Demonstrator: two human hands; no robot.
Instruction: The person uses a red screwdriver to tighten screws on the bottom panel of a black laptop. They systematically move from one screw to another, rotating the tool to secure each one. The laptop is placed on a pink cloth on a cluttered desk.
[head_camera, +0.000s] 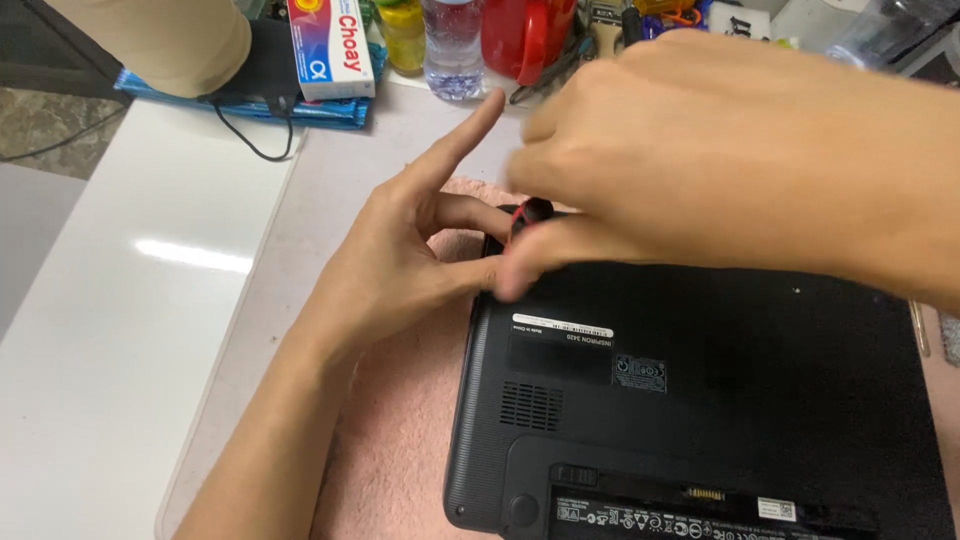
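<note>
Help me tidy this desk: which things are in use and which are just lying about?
In use: laptop, bottom up on pink towel; red-and-black screwdriver in right hand; left hand steadying it.
Lying about: water bottle, red mug, boxed tube, black cable.

A black laptop, carrying white and grey labels on its underside, is lying on a pale pink towel over a glossy white tabletop. The right hand is gripping a tool showing red and black. Behind are showing a red cup, a clear bottle, a yellow jar, a white, red and blue box, blue striped cloth and a black cable.
</note>
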